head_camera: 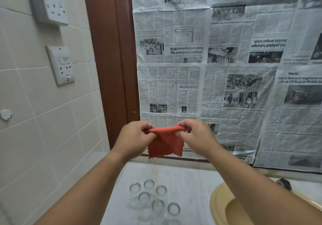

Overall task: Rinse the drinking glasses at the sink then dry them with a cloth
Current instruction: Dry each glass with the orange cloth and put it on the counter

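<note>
Six drinking glasses (pixel 144 196) (clustered close) stand on the pale counter (pixel 188 181), beside a yellowish sink (pixel 219 205).

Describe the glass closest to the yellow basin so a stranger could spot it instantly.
Start at the pale countertop below the newspaper sheets. Left of the yellow basin stand six clear glasses. The target glass is the near right one, closest to the basin's rim.

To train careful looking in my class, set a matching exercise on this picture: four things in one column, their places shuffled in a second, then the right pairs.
Things: 1 cloth; 2 drinking glasses; 3 newspaper; 4 sockets.
Places: A on the tiled wall; B pinched between left hand and right hand; C on the counter beside the yellow basin; D right of the brown frame.
Pairs: 1-B, 2-C, 3-D, 4-A.
</note>
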`<state>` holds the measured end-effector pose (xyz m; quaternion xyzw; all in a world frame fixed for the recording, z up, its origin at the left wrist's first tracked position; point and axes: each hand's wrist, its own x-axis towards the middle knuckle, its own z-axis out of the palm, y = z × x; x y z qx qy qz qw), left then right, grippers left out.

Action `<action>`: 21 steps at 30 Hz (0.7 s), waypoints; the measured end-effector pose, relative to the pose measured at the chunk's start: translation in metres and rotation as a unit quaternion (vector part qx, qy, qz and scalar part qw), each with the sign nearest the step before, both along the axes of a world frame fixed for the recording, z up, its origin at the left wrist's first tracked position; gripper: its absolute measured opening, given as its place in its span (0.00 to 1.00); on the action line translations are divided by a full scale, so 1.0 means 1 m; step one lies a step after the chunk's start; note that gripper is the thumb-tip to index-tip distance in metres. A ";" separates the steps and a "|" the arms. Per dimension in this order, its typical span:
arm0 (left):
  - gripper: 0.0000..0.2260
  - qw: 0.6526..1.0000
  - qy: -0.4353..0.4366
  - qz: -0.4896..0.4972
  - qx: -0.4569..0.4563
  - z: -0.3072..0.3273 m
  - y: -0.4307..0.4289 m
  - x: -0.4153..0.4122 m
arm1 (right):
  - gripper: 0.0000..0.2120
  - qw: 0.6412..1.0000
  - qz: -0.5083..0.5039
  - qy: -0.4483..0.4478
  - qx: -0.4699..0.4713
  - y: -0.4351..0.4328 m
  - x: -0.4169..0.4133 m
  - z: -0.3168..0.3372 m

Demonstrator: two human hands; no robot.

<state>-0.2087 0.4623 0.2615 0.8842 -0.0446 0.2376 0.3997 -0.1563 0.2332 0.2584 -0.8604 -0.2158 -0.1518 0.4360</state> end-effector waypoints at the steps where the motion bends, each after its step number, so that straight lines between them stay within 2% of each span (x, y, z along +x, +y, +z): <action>1: 0.03 1.000 -0.007 -0.002 0.005 0.003 0.008 0.004 | 0.04 1.000 -0.006 -0.007 -0.005 0.004 0.004 0.002; 3: 0.03 0.997 0.009 -0.062 -0.041 0.009 0.025 0.012 | 0.02 0.999 0.033 0.035 0.018 0.011 0.008 0.010; 4: 0.04 0.986 0.034 -0.120 -0.107 0.013 0.030 0.014 | 0.01 0.992 0.079 0.076 0.065 0.014 0.008 0.014; 6: 0.02 0.938 0.089 -0.210 -0.260 0.017 0.040 0.019 | 0.02 0.959 0.147 0.164 0.176 0.028 0.008 0.020; 8: 0.10 0.896 0.154 -0.204 -0.364 0.008 0.044 0.032 | 0.06 0.928 0.129 0.257 0.237 0.049 0.011 0.016; 10: 0.16 0.845 0.249 -0.160 -0.445 -0.018 0.051 0.046 | 0.08 0.896 0.071 0.355 0.259 0.073 0.019 -0.006; 12: 0.18 0.785 0.343 -0.147 -0.494 -0.050 0.061 0.054 | 0.09 0.859 0.017 0.439 0.265 0.092 0.027 -0.038; 13: 0.18 0.769 0.367 -0.147 -0.502 -0.063 0.067 0.056 | 0.09 0.836 0.003 0.475 0.275 0.098 0.030 -0.055; 15: 0.18 0.763 0.381 -0.137 -0.504 -0.082 0.083 0.059 | 0.09 0.791 0.012 0.533 0.302 0.107 0.036 -0.082; 18: 0.12 0.755 0.389 -0.135 -0.510 -0.095 0.101 0.064 | 0.20 0.753 0.026 0.556 0.350 0.116 0.041 -0.100; 19: 0.12 0.752 0.387 -0.140 -0.515 -0.097 0.107 0.068 | 0.21 0.750 0.030 0.550 0.365 0.120 0.042 -0.101; 21: 0.15 0.776 0.346 -0.166 -0.501 -0.095 0.113 0.072 | 0.21 0.776 0.057 0.498 0.383 0.123 0.043 -0.096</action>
